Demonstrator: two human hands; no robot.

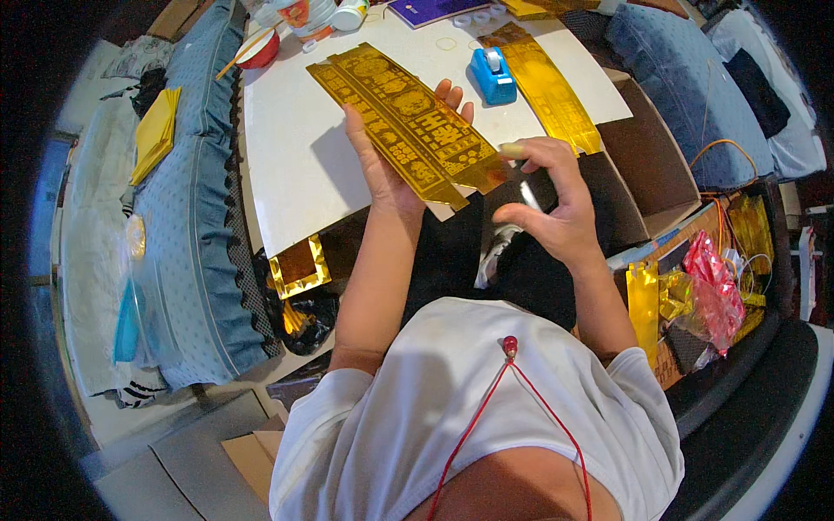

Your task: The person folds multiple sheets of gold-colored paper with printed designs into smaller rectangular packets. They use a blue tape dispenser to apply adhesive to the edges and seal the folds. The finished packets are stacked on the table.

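Observation:
My left hand (391, 176) supports a long gold foil carton (407, 117) from beneath, thumb along its near edge. Dark printed characters and ornaments cover the carton, and flaps stick out at its lower right end. My right hand (554, 195) is beside that end with thumb and fingers spread, holding nothing. Its index fingertip, which looks yellowish, is close to the carton's corner; whether it touches, I cannot tell. On the white table (287, 163) stands a blue tape dispenser (493, 77) with a roll in it. Right of this lies a flat gold foil sheet (544, 88).
A brown cardboard box (651, 156) stands open at the table's right edge. A red bowl (260, 51) with chopsticks and a purple book (430, 10) are at the back. Padded blue seating (189, 215) flanks the left. Gold pieces (643, 312) and pink plastic (713, 293) lie at right.

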